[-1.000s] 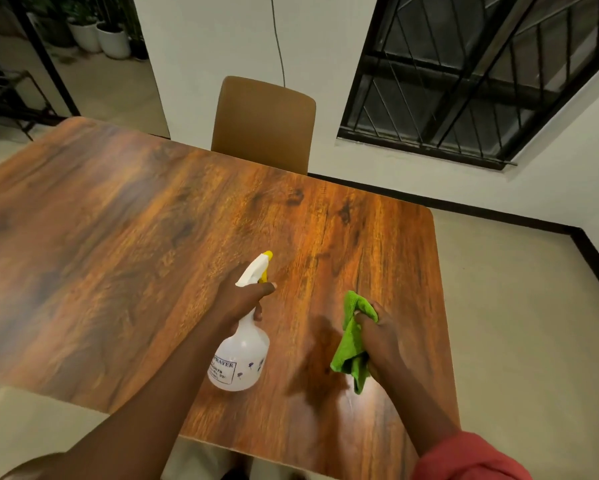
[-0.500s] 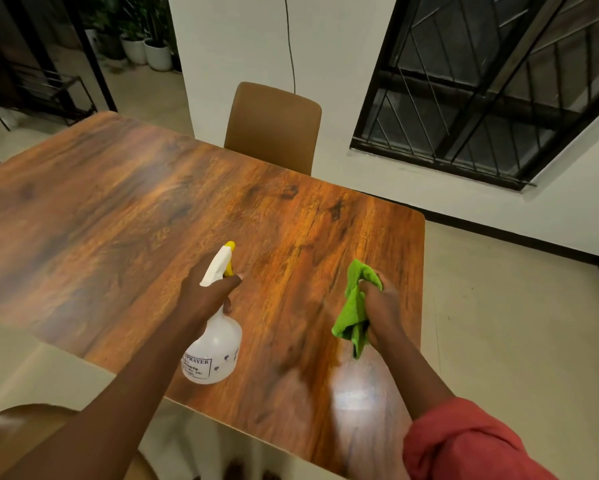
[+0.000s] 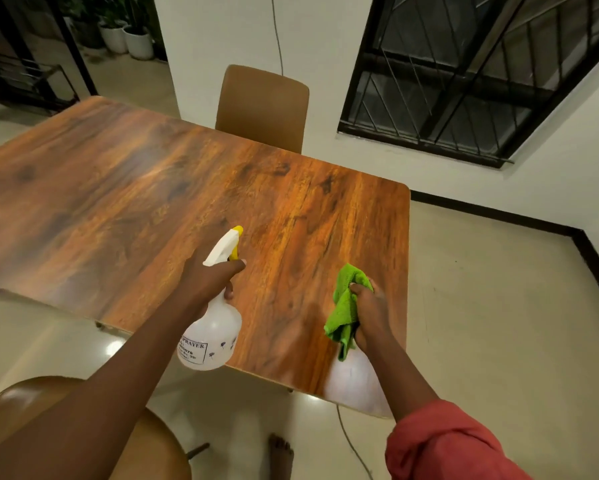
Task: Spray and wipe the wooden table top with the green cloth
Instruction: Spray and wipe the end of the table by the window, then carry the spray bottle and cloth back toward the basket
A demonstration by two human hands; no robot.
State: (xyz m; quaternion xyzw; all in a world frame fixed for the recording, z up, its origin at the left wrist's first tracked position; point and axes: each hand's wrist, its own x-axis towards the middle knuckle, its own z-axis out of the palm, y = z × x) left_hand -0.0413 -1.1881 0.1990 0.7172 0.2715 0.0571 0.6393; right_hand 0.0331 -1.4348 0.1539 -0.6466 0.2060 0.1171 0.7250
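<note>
The wooden table top (image 3: 124, 209) fills the middle of the view, glossy with dark grain. My left hand (image 3: 208, 280) grips the neck of a white spray bottle (image 3: 211, 336) with a yellow-tipped nozzle, held above the table's near edge and pointing away from me. My right hand (image 3: 372, 315) grips a bunched green cloth (image 3: 346, 308) over the table's near right part. The cloth hangs from my fist; I cannot tell whether it touches the wood.
A brown chair (image 3: 263, 107) stands at the far side against the white wall. Another brown chair (image 3: 31, 403) is at the lower left beside me. A barred window (image 3: 464, 74) is at the right. My bare foot (image 3: 280, 455) and a cable (image 3: 351, 445) are on the tiled floor.
The view has pulled back and shifted, so the table's near edge and the floor below now show. Both hands keep their grips and sit closer to the near edge.
</note>
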